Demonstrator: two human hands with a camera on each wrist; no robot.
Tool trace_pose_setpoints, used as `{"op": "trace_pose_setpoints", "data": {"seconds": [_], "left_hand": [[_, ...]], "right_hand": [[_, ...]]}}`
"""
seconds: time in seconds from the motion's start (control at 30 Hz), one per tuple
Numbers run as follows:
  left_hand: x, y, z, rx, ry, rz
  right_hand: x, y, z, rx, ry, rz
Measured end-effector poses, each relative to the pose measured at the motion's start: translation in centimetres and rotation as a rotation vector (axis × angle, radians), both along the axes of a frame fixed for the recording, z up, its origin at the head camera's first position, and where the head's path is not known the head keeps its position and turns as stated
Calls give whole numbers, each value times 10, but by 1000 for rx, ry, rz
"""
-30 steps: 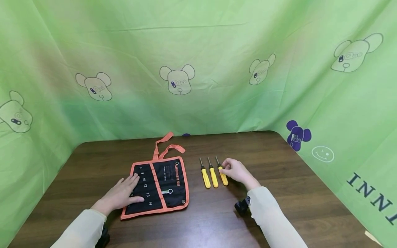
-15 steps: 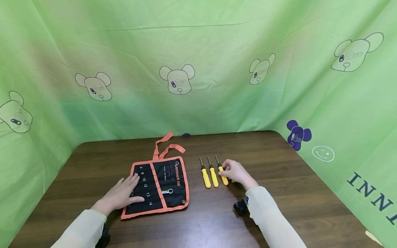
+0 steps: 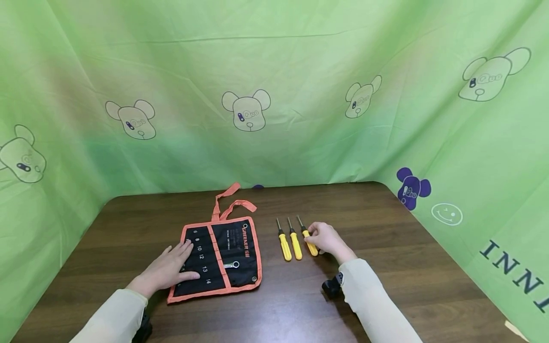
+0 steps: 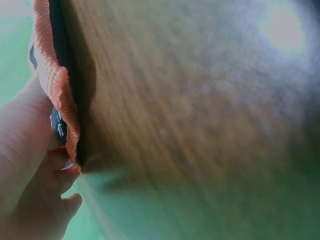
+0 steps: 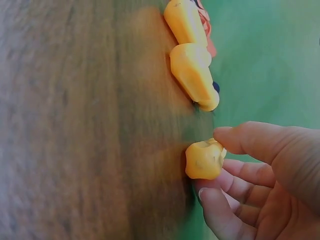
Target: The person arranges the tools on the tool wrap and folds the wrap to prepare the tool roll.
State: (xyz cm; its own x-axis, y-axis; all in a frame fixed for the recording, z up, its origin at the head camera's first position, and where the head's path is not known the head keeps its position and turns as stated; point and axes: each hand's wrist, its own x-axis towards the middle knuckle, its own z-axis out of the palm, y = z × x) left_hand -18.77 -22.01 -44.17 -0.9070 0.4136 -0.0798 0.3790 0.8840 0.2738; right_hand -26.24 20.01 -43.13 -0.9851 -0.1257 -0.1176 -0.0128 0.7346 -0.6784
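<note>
Flat on the table lies a black tool pouch (image 3: 236,243) with orange edging, one wrench (image 3: 232,265) showing in it. My left hand (image 3: 169,269) rests spread on its left part; in the left wrist view the hand (image 4: 30,155) lies at the orange edge (image 4: 62,95). Three yellow-handled screwdrivers stand in a row right of the pouch, lying flat: left one (image 3: 285,247), middle one (image 3: 295,245), right one (image 3: 310,244). My right hand (image 3: 328,238) pinches the right one; the right wrist view shows its handle (image 5: 204,160) between thumb and fingers of the hand (image 5: 265,175).
Orange tie straps (image 3: 227,204) extend from the pouch's far edge. A green cloth (image 3: 300,119) with bear drawings hangs behind the brown table (image 3: 291,305) and along its sides. A small pale object (image 3: 516,329) shows at the lower right.
The handle end of the right screwdriver has shifted slightly to the right, with my right hand at it. My left hand and the pouch have not moved.
</note>
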Motion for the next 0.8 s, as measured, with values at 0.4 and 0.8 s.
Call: {"op": "trace_pose_setpoints", "data": {"seconds": [0.4, 0.8], "left_hand": [[1, 1, 2, 10, -7, -2], [1, 1, 3, 5, -18, 6]], "right_hand": [[-2, 1, 1, 8, 9, 14], [-8, -1, 25, -14, 122, 51]]}}
